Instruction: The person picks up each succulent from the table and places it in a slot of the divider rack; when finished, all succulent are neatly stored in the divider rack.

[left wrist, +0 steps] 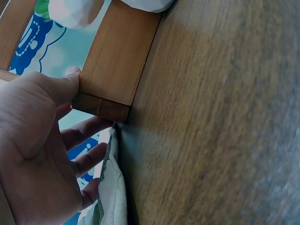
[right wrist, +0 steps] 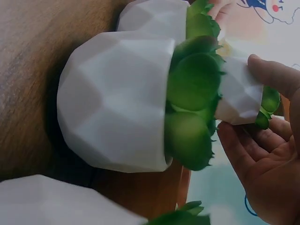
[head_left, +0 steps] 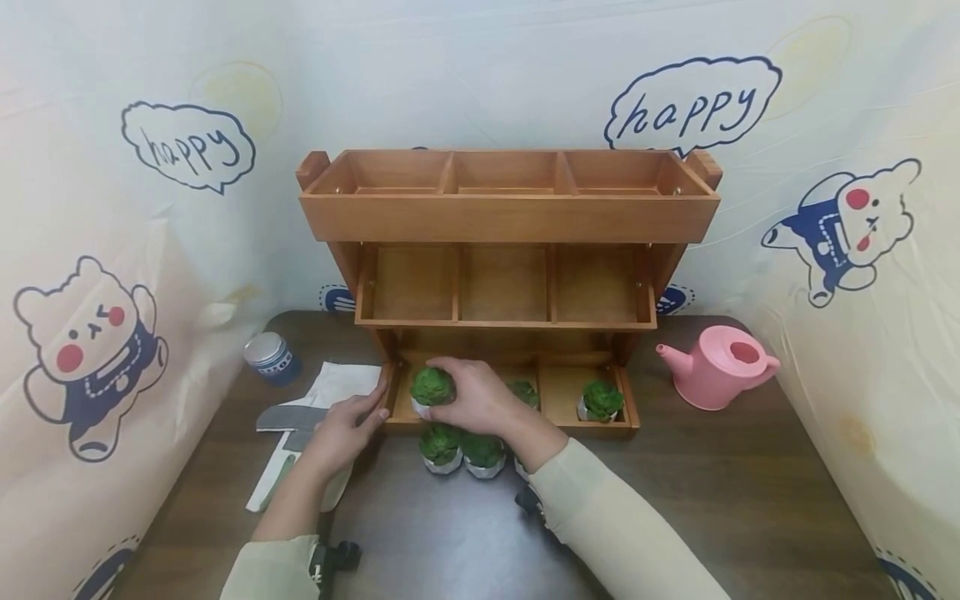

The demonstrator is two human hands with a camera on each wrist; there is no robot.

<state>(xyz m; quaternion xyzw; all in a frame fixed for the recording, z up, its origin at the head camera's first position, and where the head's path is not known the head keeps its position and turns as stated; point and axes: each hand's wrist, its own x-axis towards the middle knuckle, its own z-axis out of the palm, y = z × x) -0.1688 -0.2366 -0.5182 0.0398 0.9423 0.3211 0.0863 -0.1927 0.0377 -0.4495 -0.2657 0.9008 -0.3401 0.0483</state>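
My right hand (head_left: 483,398) grips a small potted succulent (head_left: 432,387) by its white faceted pot, at the left compartment of the bottom tier. In the right wrist view, thumb and fingers sit on opposite sides of that pot (right wrist: 239,91). My left hand (head_left: 348,429) holds the left front corner of the wooden three-tier shelf (head_left: 510,218), thumb on one face and fingers round the side. Two succulents, one green-topped plant (head_left: 522,392) partly hidden by my right arm and another (head_left: 602,402) at the right, stand in the bottom tier.
Several potted succulents (head_left: 441,448) stand on the dark wooden table (head_left: 420,542) before the shelf. White and grey gloves (head_left: 341,385) lie at the left, near a blue-and-white can (head_left: 272,358). A pink watering can (head_left: 720,368) stands at the right. Printed cloth surrounds the table.
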